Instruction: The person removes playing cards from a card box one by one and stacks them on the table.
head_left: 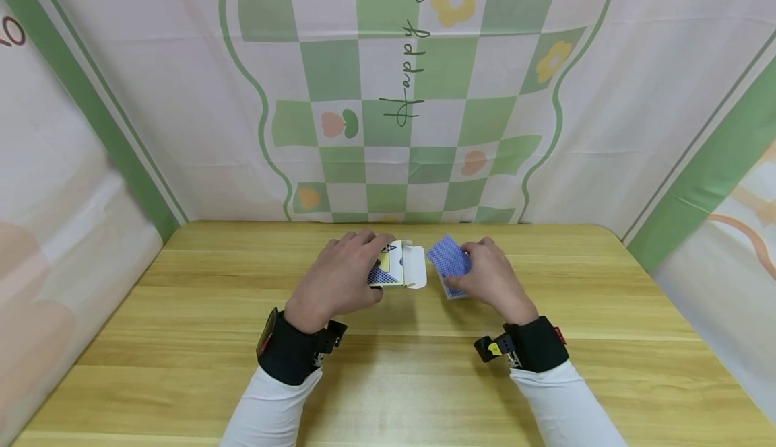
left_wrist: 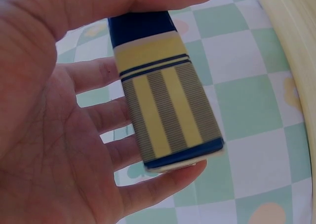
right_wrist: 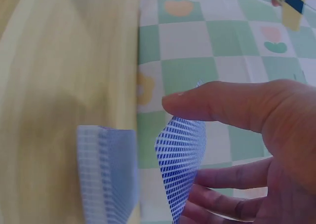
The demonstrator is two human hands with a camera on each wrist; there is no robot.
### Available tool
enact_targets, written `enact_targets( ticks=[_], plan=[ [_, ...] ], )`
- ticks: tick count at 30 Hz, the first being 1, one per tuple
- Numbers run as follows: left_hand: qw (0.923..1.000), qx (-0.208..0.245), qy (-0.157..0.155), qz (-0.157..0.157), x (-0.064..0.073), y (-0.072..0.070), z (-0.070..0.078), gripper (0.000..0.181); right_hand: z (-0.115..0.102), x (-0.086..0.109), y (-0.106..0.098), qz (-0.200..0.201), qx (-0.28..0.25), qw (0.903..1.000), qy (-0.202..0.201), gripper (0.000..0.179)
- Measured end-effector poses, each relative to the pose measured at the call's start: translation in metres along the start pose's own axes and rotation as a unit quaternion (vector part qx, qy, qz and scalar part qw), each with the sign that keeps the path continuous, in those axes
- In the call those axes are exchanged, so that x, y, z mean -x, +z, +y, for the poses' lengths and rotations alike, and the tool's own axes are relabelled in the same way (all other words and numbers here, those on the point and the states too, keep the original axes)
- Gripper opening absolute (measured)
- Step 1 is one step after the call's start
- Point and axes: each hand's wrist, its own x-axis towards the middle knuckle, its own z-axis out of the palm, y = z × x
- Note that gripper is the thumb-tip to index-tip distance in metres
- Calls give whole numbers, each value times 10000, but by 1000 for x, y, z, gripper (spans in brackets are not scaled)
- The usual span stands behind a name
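Observation:
My left hand [head_left: 339, 275] grips a playing-card box [head_left: 394, 262] above the wooden table, its white end flap [head_left: 415, 266] sticking out to the right. In the left wrist view the thumb lies along one side of the box [left_wrist: 160, 100], whose visible face is yellow and dark blue with stripes, and the fingers are behind it. To the right, a playing card [head_left: 447, 256] with a blue patterned back is pinched by my right hand [head_left: 494, 275]. Under that card sits a deck of cards [head_left: 455, 294] on the table. In the right wrist view the deck [right_wrist: 109, 172] stands apart from the held card [right_wrist: 180, 152].
The wooden table [head_left: 182, 339] carries the deck near its far middle. A printed cloth [head_left: 388, 124] with green and white checks hangs right behind its far edge, and more cloth borders both sides. Each wrist wears a black band with a small camera.

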Motion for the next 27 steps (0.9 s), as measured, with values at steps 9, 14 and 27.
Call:
enact_targets(
  ticks=[9,14,27],
  plan=[
    [10000,11,-24,-28,0,0,0,73,6,0,10,312,169,9986,399,69],
    [10000,22,-41,-64,0,-1,0,73,10,-1,17,409,321,9971,560,60],
    [9999,-57,-45,-78,0,0,0,73,13,-2,24,489,397,9959,643,52]
  ],
)
